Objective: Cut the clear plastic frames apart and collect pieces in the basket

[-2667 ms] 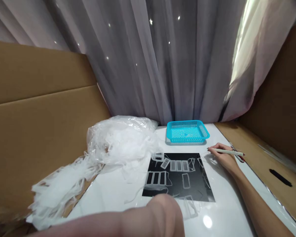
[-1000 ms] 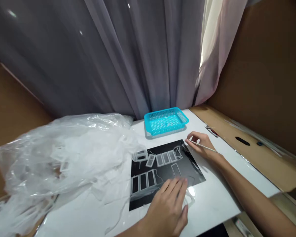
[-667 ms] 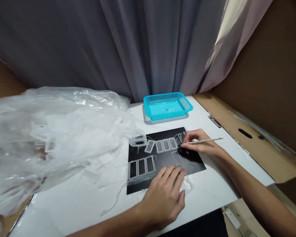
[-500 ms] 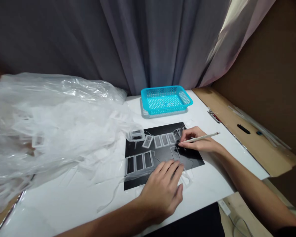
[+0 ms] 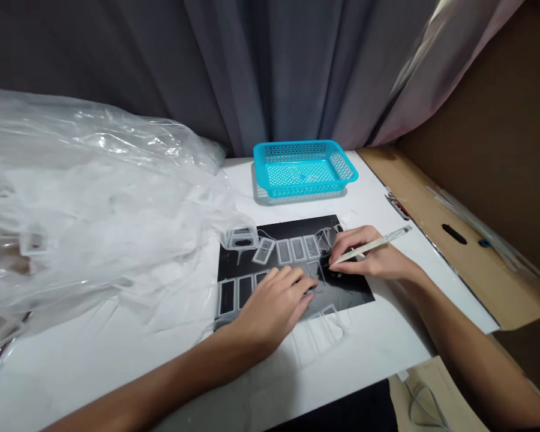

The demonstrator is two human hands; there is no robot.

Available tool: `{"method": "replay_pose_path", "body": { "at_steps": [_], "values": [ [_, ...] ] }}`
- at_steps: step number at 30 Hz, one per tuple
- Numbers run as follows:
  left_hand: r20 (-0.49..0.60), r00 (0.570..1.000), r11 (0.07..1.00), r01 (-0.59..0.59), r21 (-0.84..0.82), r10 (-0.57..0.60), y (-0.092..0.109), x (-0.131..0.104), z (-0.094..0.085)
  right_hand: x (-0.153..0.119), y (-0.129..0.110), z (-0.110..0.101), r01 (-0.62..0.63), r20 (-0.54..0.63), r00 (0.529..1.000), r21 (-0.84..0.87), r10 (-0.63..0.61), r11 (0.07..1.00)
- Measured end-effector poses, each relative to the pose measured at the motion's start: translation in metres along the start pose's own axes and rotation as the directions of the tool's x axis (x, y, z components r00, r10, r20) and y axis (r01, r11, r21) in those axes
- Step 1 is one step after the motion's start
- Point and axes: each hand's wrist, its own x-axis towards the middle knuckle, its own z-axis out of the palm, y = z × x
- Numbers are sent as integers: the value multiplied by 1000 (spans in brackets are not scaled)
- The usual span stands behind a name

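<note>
My right hand [image 5: 371, 255] grips a slim, whitish pen-like tool [image 5: 373, 246]. Its lower tip points down at the right part of a black sheet [image 5: 292, 279]; the exact contact is hidden by my fingers. My left hand [image 5: 274, 300] rests over the middle of the sheet, fingers apart and slightly bent, palm down. Several translucent plastic rectangular frames [image 5: 297, 248] lie in a row beyond it. More dark-centred frames [image 5: 227, 297] sit at the sheet's left, partly covered by my left hand. Other clear frames [image 5: 317, 333] lie below the sheet's front edge.
A blue perforated basket [image 5: 303, 192] stands behind the sheet on the white table [image 5: 162, 372]. A large heap of clear plastic bags and pieces [image 5: 94, 210] covers the left side. A red-and-silver tool [image 5: 398, 207] lies near the right edge. Behind hangs a grey curtain [image 5: 292, 72].
My left hand has moved left and away from me, onto the sheet, uncovering the frames at the front. My right hand stays by the same spot, its tool more steeply tilted.
</note>
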Motion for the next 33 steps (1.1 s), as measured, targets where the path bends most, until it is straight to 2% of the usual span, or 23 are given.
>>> {"method": "replay_pose_path", "body": {
  "at_steps": [4,9,13,15,18,23,28,33],
  "values": [
    [57,998,993,41,-113,-35,-1,6,1,0,-4,1,-13,-18,1000,-34,12,999],
    [40,992,937,127,-324,-120,1,7,0,0,-3,5,-62,-4,998,17,62,998],
    [-26,977,821,164,-547,-213,-2,11,-7,0,-3,7,44,-19,999,121,-42,992],
    [-52,969,748,151,-646,-241,-4,14,-9,0,-4,8,95,-21,995,197,-93,976],
    [-87,957,643,118,-756,-277,-5,18,-5,1,-3,13,112,-38,994,310,-106,944],
    [-143,927,547,75,-834,-345,-5,15,8,2,-1,27,147,-100,988,417,-115,897],
    [-195,903,514,33,-857,-384,-7,13,11,5,2,37,182,-188,975,386,-115,905],
    [-227,888,505,7,-863,-400,-9,12,13,6,3,47,162,-272,960,364,-61,917]
  ]
}}
